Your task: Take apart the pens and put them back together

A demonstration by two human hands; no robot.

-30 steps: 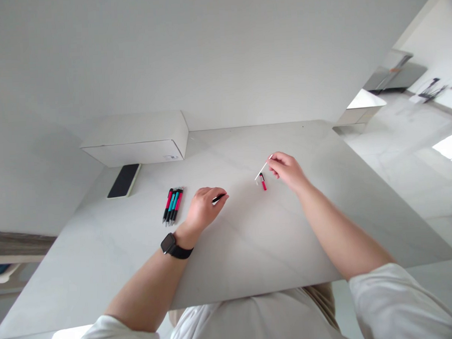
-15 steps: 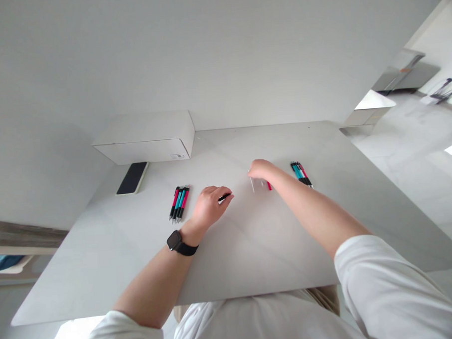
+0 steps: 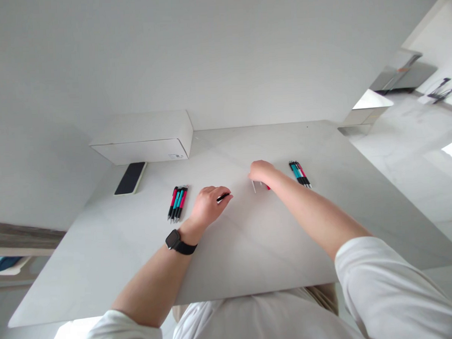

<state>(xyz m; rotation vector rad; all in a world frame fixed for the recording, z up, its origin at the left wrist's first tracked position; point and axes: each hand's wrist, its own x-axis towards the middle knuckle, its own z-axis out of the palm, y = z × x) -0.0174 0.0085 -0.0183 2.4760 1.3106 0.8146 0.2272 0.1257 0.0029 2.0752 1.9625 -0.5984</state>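
Note:
My left hand (image 3: 209,206), with a black watch on its wrist, is closed around a short black pen part (image 3: 223,196); most of the piece is hidden in the fingers. Over the middle of the table my right hand (image 3: 261,171) reaches down with its fingertips bent together. What they pinch is hidden from view. Just below that hand show a thin white stick (image 3: 254,186), like a pen refill, a small pale piece beside it, and a red barrel piece (image 3: 268,187) partly covered by the wrist.
Several red and teal pens (image 3: 177,204) lie side by side left of my left hand. A second row of pens (image 3: 300,174) lies to the right. A phone (image 3: 131,178) and a white box (image 3: 143,150) are at the back left of the pale table (image 3: 230,259).
My right hand has shifted slightly, and less of the red piece shows beneath it. The left hand keeps its grip on the black pen part. The whole view has drifted a little.

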